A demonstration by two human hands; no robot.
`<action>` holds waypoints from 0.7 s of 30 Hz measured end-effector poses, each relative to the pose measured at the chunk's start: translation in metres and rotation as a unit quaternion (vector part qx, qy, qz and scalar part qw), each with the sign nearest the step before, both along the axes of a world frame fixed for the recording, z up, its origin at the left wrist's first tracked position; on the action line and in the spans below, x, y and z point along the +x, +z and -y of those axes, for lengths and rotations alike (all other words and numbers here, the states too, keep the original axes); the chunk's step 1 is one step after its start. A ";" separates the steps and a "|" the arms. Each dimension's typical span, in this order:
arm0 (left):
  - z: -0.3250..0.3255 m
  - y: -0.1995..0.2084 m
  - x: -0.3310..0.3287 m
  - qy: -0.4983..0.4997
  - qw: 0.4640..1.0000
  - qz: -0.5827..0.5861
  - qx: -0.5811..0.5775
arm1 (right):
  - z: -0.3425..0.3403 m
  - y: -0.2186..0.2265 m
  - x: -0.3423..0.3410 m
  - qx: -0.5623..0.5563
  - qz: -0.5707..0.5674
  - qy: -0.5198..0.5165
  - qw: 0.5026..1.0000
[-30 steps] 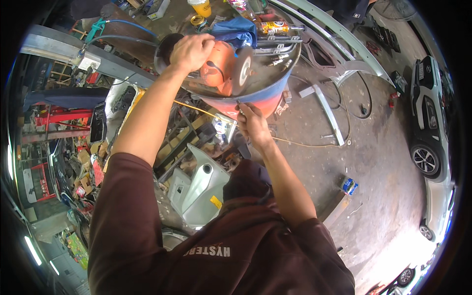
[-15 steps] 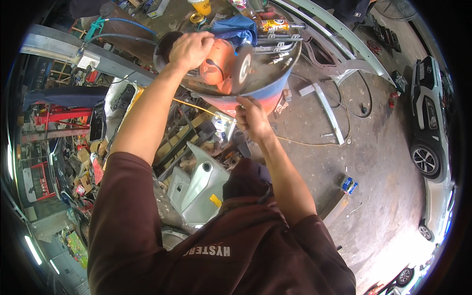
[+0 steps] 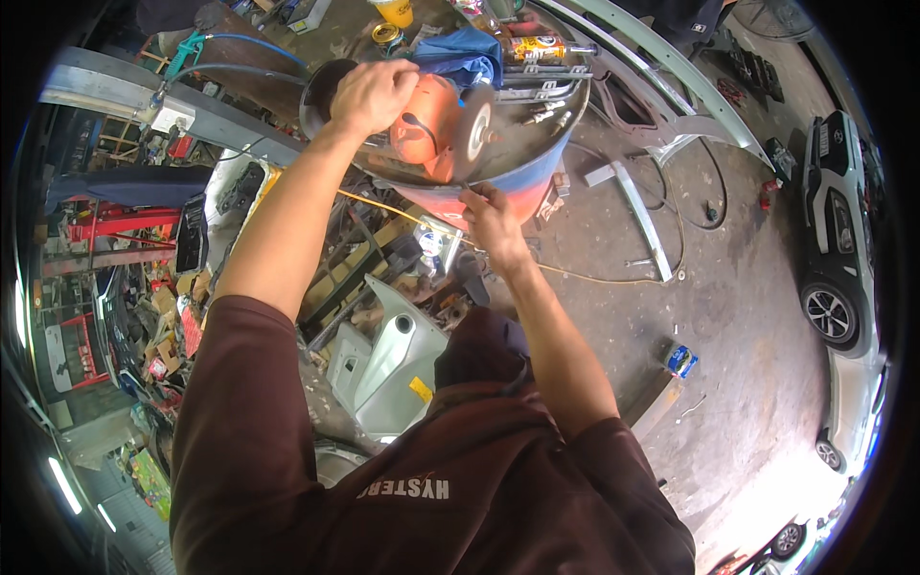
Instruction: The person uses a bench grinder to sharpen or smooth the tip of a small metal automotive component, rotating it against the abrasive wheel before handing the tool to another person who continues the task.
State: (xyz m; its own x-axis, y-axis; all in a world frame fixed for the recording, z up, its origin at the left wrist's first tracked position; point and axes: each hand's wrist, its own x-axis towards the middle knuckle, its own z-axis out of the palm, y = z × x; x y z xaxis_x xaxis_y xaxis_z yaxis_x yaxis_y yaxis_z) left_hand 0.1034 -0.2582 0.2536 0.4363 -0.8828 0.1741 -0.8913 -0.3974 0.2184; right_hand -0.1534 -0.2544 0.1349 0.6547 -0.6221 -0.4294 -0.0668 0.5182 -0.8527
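Note:
An orange bench grinder (image 3: 422, 120) stands on the blue and red drum (image 3: 537, 187), its round grinding wheel (image 3: 474, 136) facing right. The wheel's outer edge looks blurred. My left hand (image 3: 372, 96) is curled over the grinder's left side, gripping the housing. Just below the wheel, at the drum's near rim, my right hand (image 3: 492, 220) is closed in a pinch. Whatever its fingers hold is too small or too hidden to make out.
On the drum behind the grinder lie a blue cloth (image 3: 460, 56), a spray can (image 3: 537, 48) and metal brackets (image 3: 546, 81). A yellow hose (image 3: 565, 272) crosses the floor. A pale metal panel (image 3: 388, 359) leans below me, and a car (image 3: 834, 230) stands at the right.
My right hand has turned a little and shifted slightly upward below the wheel, its fingers still pinched. The left hand stays on the grinder.

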 end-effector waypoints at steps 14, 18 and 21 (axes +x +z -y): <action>0.000 -0.001 0.001 0.003 1.000 0.000 0.001 | 0.010 -0.005 -0.016 0.071 -0.029 0.069 0.995; 0.001 -0.003 0.002 -0.002 1.000 0.000 -0.007 | 0.003 0.001 -0.006 0.022 -0.003 0.026 0.999; 0.000 0.000 -0.001 0.003 1.000 0.002 0.001 | 0.005 0.005 -0.005 0.020 0.010 0.010 1.000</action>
